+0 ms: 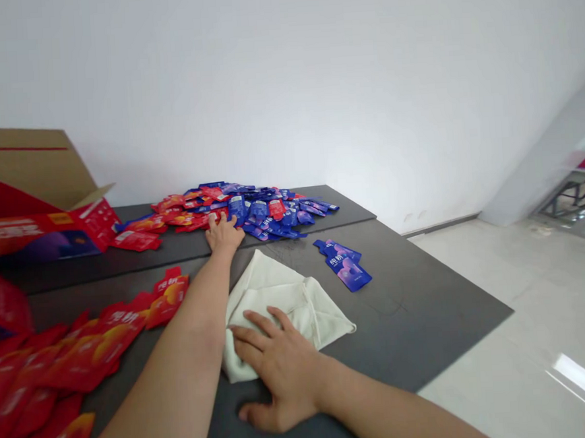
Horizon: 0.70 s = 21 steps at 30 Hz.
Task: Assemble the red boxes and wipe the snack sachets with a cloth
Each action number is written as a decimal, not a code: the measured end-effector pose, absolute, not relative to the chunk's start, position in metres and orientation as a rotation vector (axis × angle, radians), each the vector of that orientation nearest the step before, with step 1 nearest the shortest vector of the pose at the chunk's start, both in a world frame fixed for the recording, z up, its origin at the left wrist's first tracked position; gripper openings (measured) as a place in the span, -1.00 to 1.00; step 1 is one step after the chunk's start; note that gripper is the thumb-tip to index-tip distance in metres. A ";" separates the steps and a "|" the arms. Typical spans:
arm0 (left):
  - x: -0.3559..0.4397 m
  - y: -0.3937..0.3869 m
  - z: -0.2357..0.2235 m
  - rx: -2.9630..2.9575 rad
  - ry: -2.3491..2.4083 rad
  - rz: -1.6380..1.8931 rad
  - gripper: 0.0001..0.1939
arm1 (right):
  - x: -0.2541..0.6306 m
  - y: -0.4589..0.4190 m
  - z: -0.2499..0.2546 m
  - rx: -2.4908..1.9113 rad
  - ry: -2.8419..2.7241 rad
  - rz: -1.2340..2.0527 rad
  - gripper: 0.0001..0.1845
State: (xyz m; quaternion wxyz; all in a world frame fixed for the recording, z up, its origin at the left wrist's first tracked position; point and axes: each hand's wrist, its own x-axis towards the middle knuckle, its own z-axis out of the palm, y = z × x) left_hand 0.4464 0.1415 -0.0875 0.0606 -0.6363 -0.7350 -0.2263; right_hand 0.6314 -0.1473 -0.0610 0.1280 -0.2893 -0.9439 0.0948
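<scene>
Well, straight ahead and slightly left of centre, a wide heap of blue and red sachets [252,211] spreading sideways over the far part of the desk [407,304], its long axis running left to right, roughly crosswise to the reaching arm. Left hand [223,234] far nearer to it, in fact touching: fingers [218,221] splayed, palm down, resting on the heap's near edge, no sachet visibly pinched or lifted, so released rather than clenched. Left forearm [182,358] stretched forward from the lower left, nearly straight, wrist only slightly bent. Right hand [278,365] farther from the heap, lying open and flat on a crumpled cream towel [282,299], fingers pointing left, thumb out on the bare desk, nothing visibly gripped. Towel just below the left hand and close beside the left forearm, between the heap and the person's body. Two blue sachets [342,265] apart from the heap, right of the towel, overlapping each other on the bare dark surface, long axes slanting. Along the lower left, a long overlapping row of red sachets [68,365], left of the forearm and well apart from the right hand. Beyond that row, at the desk's left end, an open cardboard box [26,169] with a red printed side
</scene>
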 end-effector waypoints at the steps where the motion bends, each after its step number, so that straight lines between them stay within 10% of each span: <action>1: 0.448 0.139 -0.088 -1.890 -2.200 -0.695 -0.52 | 0.631 -0.148 -0.061 -0.844 -2.741 0.273 -0.08; 21: 0.463 0.015 -0.058 -1.678 -2.051 -1.052 -0.66 | 0.627 -0.138 -0.078 -0.876 -2.668 0.266 -0.31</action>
